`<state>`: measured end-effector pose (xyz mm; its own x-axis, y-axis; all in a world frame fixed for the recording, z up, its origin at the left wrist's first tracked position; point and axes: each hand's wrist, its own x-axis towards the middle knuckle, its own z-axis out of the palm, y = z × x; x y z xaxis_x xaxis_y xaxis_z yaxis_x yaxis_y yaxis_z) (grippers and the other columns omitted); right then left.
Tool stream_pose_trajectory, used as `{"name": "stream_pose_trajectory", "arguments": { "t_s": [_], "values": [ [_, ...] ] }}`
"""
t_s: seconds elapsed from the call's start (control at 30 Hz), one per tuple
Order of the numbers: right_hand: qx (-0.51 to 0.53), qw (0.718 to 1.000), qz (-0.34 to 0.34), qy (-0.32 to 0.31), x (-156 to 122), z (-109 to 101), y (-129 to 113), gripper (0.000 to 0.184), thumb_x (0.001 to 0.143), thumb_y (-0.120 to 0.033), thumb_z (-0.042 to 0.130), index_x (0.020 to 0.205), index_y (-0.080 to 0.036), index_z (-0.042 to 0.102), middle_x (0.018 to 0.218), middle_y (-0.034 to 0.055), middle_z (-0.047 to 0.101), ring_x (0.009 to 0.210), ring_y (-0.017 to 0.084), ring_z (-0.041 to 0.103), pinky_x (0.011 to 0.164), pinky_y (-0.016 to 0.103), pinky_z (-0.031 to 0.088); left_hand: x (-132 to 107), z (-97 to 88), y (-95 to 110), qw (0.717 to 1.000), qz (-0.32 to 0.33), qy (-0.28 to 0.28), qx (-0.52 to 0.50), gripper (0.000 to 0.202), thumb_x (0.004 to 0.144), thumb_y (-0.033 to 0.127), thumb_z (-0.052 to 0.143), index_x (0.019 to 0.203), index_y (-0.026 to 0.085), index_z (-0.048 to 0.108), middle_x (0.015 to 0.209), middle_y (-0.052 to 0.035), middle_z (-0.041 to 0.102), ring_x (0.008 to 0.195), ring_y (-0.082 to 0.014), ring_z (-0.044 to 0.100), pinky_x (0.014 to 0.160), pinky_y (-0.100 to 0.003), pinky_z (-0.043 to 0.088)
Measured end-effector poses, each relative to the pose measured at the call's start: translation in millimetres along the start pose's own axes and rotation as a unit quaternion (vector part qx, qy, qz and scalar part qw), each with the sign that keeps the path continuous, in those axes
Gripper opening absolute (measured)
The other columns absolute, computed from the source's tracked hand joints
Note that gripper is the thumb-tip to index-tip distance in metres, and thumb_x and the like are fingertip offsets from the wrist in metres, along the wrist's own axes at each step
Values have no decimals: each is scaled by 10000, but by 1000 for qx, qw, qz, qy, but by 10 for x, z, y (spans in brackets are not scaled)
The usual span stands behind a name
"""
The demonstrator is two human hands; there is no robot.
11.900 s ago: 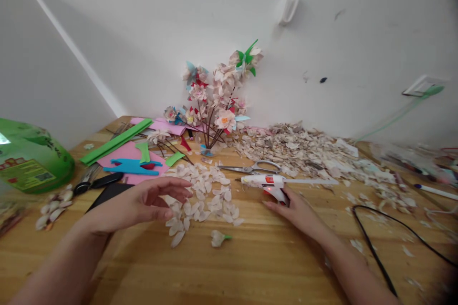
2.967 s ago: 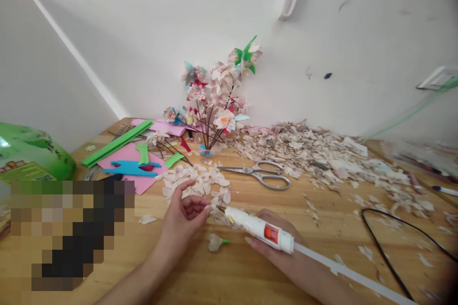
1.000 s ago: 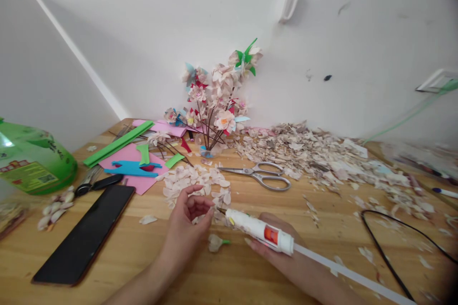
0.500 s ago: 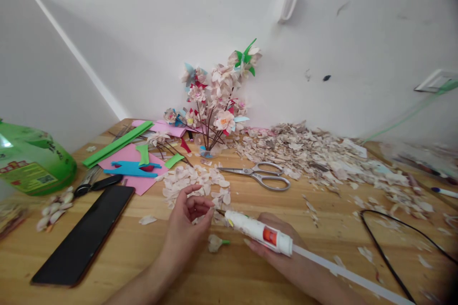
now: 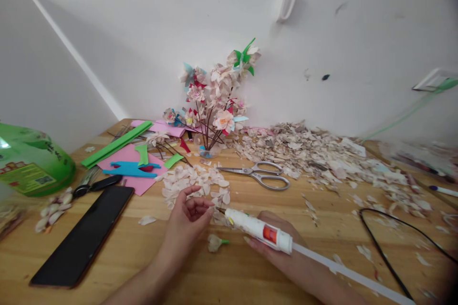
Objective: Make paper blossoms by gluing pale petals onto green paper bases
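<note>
My right hand [image 5: 277, 238] is wrapped round a white hot glue gun [image 5: 255, 228], with a long pale glue stick [image 5: 343, 269] coming out of its rear. The gun's nozzle points left and meets the fingertips of my left hand [image 5: 191, 214]. Thumb and index finger are pinched there; whatever they hold is too small or hidden to name. Below the nozzle lies a small pale flower bud [image 5: 214, 243] with a green tip. Just beyond my left hand spreads a heap of whitish petals [image 5: 186, 178].
Silver scissors [image 5: 265, 175] lie behind the glue gun. A vase [image 5: 207, 151] of handmade flowers [image 5: 223, 90] stands by the wall, beside a large pile of dry scraps [image 5: 300, 150]. At left are a phone [image 5: 84, 236], coloured paper [image 5: 130, 167] and a green bottle [image 5: 34, 162]; a black cable [image 5: 379, 243] curls at right.
Both hands and the glue gun keep nearly the same pose, nozzle at the left fingertips. The whole view has shifted very slightly.
</note>
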<state>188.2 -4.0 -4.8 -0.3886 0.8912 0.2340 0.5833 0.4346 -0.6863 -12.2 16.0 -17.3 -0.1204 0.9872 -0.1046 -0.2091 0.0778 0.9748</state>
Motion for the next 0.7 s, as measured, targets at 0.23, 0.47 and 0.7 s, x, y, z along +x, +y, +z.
{"name": "stream_pose_trajectory", "arguments": {
  "t_s": [0.23, 0.47, 0.7],
  "values": [
    [-25, 1000, 8, 8, 1, 12, 24, 261, 803, -350, 524, 595, -231, 423, 583, -18, 497, 523, 156, 512, 469, 270, 407, -1, 3, 26, 999, -32, 3, -23, 562, 520, 229, 747, 971, 187, 415, 648, 39, 635, 599, -110, 587, 608, -233, 447],
    [-42, 994, 78, 65, 6, -125, 343, 155, 768, -375, 543, 690, -241, 551, 663, 23, 637, 605, 224, 613, 526, 321, 482, 11, -45, 23, 998, -49, 9, -42, 561, 522, 235, 766, 975, 189, 439, 674, 29, 646, 667, -127, 617, 677, -252, 457],
    [15, 966, 246, 71, 89, -360, 713, 423, 676, -508, 590, 963, -207, 668, 1029, 66, 690, 995, 326, 599, 881, 449, 446, 56, -138, 11, 997, -48, 24, -58, 604, 496, 254, 787, 994, 188, 450, 680, 31, 650, 653, -116, 612, 666, -237, 462]
  ]
}}
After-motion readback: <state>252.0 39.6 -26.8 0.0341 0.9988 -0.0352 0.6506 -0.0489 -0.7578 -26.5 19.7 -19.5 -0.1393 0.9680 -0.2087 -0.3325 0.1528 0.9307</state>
